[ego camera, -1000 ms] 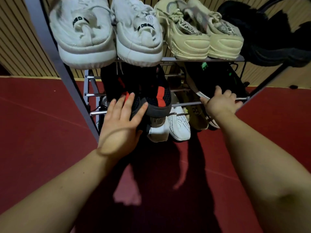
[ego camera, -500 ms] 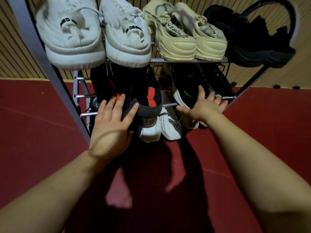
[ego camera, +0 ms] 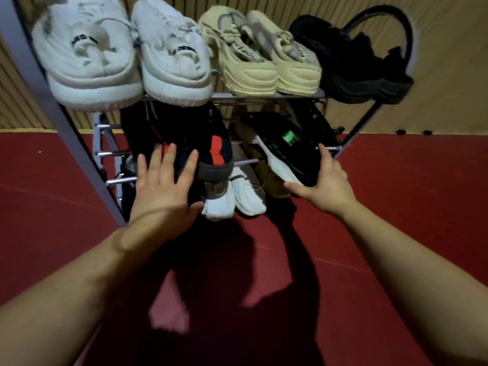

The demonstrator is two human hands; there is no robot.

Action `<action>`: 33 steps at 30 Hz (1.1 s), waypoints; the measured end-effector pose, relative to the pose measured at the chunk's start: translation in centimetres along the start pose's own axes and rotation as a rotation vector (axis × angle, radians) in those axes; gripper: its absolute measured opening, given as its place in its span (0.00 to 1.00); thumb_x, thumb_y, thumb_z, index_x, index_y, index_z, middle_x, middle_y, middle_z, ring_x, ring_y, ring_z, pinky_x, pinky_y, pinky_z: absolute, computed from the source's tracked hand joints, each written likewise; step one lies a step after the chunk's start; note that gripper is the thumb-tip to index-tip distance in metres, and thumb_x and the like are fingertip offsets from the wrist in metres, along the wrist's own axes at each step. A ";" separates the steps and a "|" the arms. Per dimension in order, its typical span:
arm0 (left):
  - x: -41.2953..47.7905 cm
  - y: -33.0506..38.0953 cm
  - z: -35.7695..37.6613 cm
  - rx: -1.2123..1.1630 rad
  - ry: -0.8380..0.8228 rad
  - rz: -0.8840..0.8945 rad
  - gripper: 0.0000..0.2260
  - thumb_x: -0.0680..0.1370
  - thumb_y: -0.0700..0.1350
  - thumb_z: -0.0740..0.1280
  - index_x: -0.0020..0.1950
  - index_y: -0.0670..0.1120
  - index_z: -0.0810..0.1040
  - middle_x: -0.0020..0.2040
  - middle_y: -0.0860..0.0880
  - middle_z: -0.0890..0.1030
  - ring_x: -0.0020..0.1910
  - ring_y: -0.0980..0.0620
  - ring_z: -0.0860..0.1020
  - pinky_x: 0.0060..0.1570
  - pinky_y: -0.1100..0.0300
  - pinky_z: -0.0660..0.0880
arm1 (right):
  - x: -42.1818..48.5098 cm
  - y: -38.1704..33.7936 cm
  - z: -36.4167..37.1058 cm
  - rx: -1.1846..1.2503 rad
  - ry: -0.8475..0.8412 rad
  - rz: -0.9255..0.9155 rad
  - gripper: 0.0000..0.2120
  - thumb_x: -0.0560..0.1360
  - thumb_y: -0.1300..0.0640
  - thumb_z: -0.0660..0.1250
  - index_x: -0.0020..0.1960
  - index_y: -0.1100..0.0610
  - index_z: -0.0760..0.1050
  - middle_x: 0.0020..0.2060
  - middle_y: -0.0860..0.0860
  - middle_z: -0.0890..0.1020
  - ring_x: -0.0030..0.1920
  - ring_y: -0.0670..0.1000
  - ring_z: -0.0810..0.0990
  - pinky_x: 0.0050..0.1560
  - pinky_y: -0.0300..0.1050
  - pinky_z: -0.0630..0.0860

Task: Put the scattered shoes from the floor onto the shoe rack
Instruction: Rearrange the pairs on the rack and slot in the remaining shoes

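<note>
The left hand (ego camera: pixel 163 186) lies flat with straight fingers on the heel end of the black-and-red shoes (ego camera: pixel 214 149), which sit on the middle shelf of the shoe rack (ego camera: pixel 79 143), left of centre in the frame. The right hand (ego camera: pixel 326 184) is spread against the heel of the black-and-green shoe (ego camera: pixel 285 146) at centre right. Its thumb runs along the white sole edge and a forefinger reaches up the far side, so it is pressing, not clenched.

These look like knit trainers, light with soft uppers that would dent under the fingers. The foam sole and the heel counter are probably the firm parts, so the heel is the place to push or pinch. The black-and-green shoe lies tilted across thin rails, and its sole could slip between them unless it is squared up from behind.

The top shelf carries white sneakers (ego camera: pixel 92 62), beige sneakers (ego camera: pixel 250 70) and dark shoes (ego camera: pixel 356 70) at the upper right. White knit shoes (ego camera: pixel 237 196) poke out at the lowest level, above the red floor (ego camera: pixel 52 207) — no stray shoe shows on it in this view.
</note>
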State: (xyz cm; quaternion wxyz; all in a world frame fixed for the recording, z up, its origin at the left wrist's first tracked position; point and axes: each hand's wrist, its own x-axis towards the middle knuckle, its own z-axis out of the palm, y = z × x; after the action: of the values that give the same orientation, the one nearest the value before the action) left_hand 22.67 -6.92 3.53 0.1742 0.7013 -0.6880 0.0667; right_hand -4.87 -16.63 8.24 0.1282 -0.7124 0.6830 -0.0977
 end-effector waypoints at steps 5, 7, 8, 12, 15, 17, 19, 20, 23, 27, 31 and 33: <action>2.1 4.4 -1.1 -0.056 -0.006 0.240 0.49 0.62 0.56 0.78 0.76 0.45 0.57 0.74 0.31 0.55 0.73 0.30 0.51 0.68 0.36 0.44 | -5.1 4.7 -3.0 -0.185 -0.010 -0.243 0.56 0.62 0.37 0.74 0.77 0.52 0.44 0.67 0.58 0.65 0.65 0.61 0.65 0.62 0.57 0.65; 3.1 6.4 -1.9 -0.052 -0.056 0.344 0.54 0.62 0.61 0.76 0.76 0.47 0.47 0.76 0.34 0.50 0.74 0.33 0.46 0.69 0.39 0.39 | -6.7 6.1 -4.2 -0.262 -0.016 -0.344 0.55 0.62 0.34 0.71 0.77 0.54 0.47 0.65 0.59 0.67 0.63 0.62 0.68 0.59 0.57 0.66; 3.4 7.3 -2.2 -0.050 -0.091 0.406 0.55 0.63 0.64 0.74 0.75 0.49 0.41 0.76 0.36 0.45 0.75 0.35 0.42 0.69 0.41 0.36 | -7.3 6.8 -4.7 -0.308 -0.003 -0.395 0.54 0.62 0.32 0.67 0.77 0.55 0.49 0.64 0.60 0.69 0.61 0.62 0.70 0.57 0.58 0.67; 4.1 9.3 -2.2 -0.069 -0.206 0.617 0.57 0.64 0.69 0.68 0.68 0.53 0.25 0.76 0.42 0.35 0.73 0.45 0.31 0.69 0.46 0.30 | -9.8 9.3 -6.9 -0.488 0.064 -0.579 0.46 0.66 0.32 0.62 0.73 0.58 0.55 0.63 0.60 0.71 0.59 0.62 0.72 0.55 0.58 0.69; 3.4 10.1 -2.4 -0.106 -0.254 0.751 0.56 0.64 0.66 0.71 0.76 0.50 0.36 0.76 0.41 0.56 0.74 0.41 0.56 0.70 0.45 0.57 | -10.6 10.2 -8.1 -0.529 0.137 -0.694 0.42 0.70 0.32 0.59 0.73 0.58 0.57 0.65 0.58 0.67 0.62 0.62 0.70 0.58 0.59 0.67; 2.4 10.0 -2.3 -0.157 -0.179 0.758 0.50 0.64 0.65 0.69 0.78 0.47 0.49 0.68 0.40 0.68 0.64 0.39 0.70 0.58 0.46 0.71 | -10.3 10.4 -8.6 -0.571 0.142 -0.743 0.41 0.70 0.32 0.59 0.73 0.57 0.57 0.65 0.57 0.65 0.63 0.61 0.68 0.58 0.58 0.67; 1.4 9.6 -2.6 -0.171 -0.085 0.723 0.45 0.64 0.65 0.64 0.76 0.46 0.57 0.63 0.41 0.73 0.58 0.40 0.74 0.52 0.47 0.72 | -9.4 9.9 -8.7 -0.638 0.117 -0.763 0.41 0.69 0.32 0.61 0.73 0.56 0.57 0.67 0.57 0.65 0.65 0.60 0.67 0.58 0.58 0.67; 1.0 9.2 -2.9 -0.170 -0.038 0.700 0.44 0.64 0.65 0.64 0.75 0.45 0.60 0.61 0.41 0.74 0.57 0.40 0.75 0.51 0.48 0.72 | -8.9 9.4 -8.4 -0.658 0.104 -0.760 0.41 0.68 0.32 0.61 0.73 0.54 0.58 0.68 0.57 0.64 0.66 0.59 0.66 0.58 0.59 0.66; 0.0 7.3 -3.7 -0.158 0.060 0.585 0.41 0.65 0.64 0.63 0.73 0.45 0.65 0.56 0.41 0.76 0.53 0.40 0.76 0.46 0.50 0.72 | -6.9 7.3 -6.8 -0.636 0.108 -0.685 0.39 0.69 0.30 0.56 0.73 0.50 0.59 0.71 0.57 0.62 0.69 0.60 0.63 0.59 0.63 0.66; -0.9 4.2 -4.9 -0.129 0.102 0.265 0.41 0.64 0.67 0.64 0.71 0.45 0.69 0.53 0.41 0.78 0.49 0.40 0.78 0.44 0.52 0.73 | -3.9 2.1 -4.2 -0.305 0.141 -0.373 0.32 0.73 0.38 0.63 0.74 0.49 0.61 0.72 0.60 0.61 0.70 0.63 0.63 0.64 0.61 0.64; -0.9 2.4 -6.4 -0.073 0.121 -0.061 0.41 0.64 0.70 0.56 0.69 0.45 0.72 0.53 0.40 0.78 0.50 0.40 0.77 0.47 0.51 0.74 | -1.6 -5.5 -1.9 0.282 -0.070 -0.277 0.24 0.79 0.52 0.61 0.72 0.59 0.64 0.62 0.56 0.74 0.61 0.55 0.75 0.60 0.43 0.70; -0.7 2.1 -7.3 -0.067 0.050 -0.213 0.43 0.64 0.70 0.54 0.72 0.45 0.67 0.57 0.40 0.76 0.55 0.39 0.75 0.53 0.50 0.71 | -2.1 -9.3 -0.8 0.520 -0.217 -0.173 0.21 0.80 0.52 0.59 0.71 0.58 0.65 0.54 0.50 0.77 0.45 0.49 0.79 0.44 0.42 0.76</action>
State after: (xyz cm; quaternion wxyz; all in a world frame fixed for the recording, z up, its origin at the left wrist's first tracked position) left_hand 21.66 -3.77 10.44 0.2209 0.7623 -0.6069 0.0421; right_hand 3.59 -14.27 12.06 0.3702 -0.7174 0.5540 -0.2032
